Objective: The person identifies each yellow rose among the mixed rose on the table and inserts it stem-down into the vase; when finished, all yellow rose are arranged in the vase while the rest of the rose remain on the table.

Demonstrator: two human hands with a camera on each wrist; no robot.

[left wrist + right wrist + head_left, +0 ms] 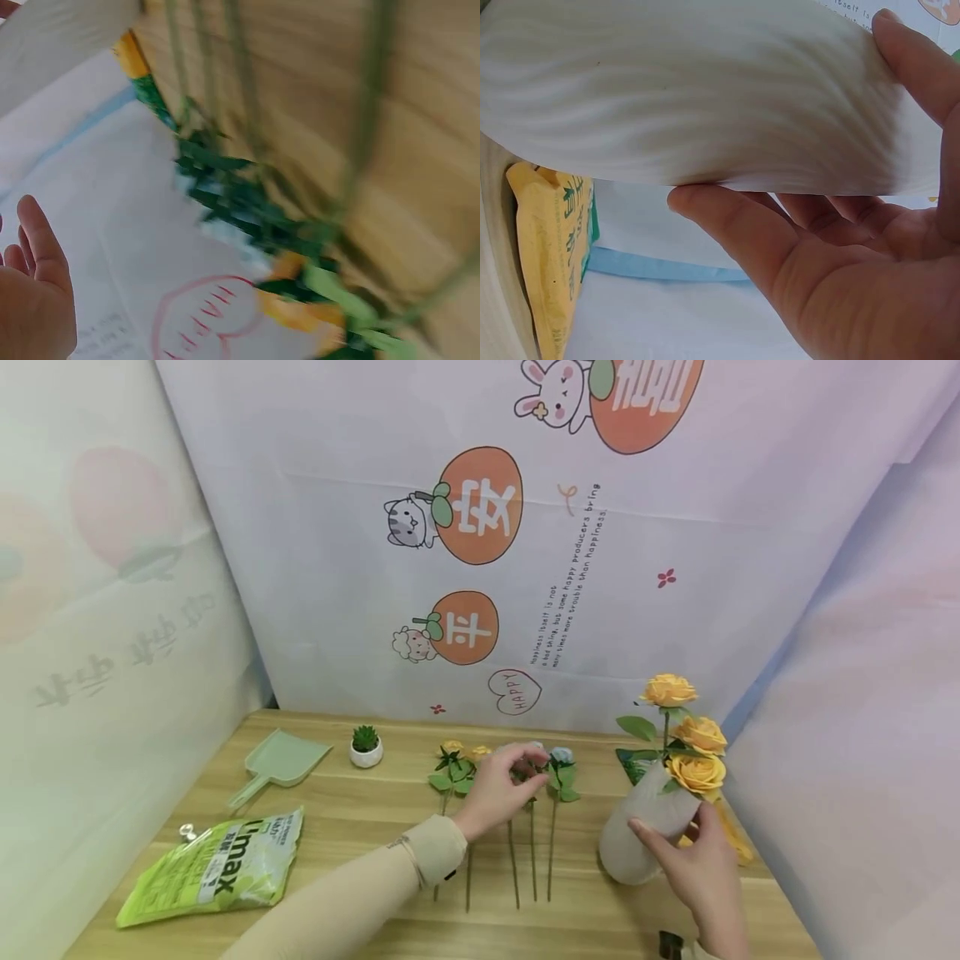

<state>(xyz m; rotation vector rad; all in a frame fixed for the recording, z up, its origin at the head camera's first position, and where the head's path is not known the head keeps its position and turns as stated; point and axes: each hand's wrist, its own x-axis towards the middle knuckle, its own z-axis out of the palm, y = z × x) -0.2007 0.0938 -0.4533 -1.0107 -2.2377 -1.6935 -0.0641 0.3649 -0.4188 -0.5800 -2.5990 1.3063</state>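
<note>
My right hand (701, 864) grips a white vase (633, 831) at the table's right side, thumb and fingers on opposite sides near its mouth. The vase leans to the right, with several yellow roses (697, 772) standing out of its top. In the right wrist view the vase's wavy ridged wall (667, 97) fills the upper part. My left hand (498, 789) hovers over stemmed flowers on the table, fingers loosely bent and holding nothing. Among these, yellow flowers (452, 748) lie left of the hand and light blue ones (561, 755) right of it, their stems pointing toward me.
A yellow packet (732, 832) is behind the vase on the right. At the left are a green Umax bag (258, 860), a pale green dustpan (288, 758) and a small potted succulent (366, 750). Printed cloth walls (337, 610) bound the wooden table's back and sides.
</note>
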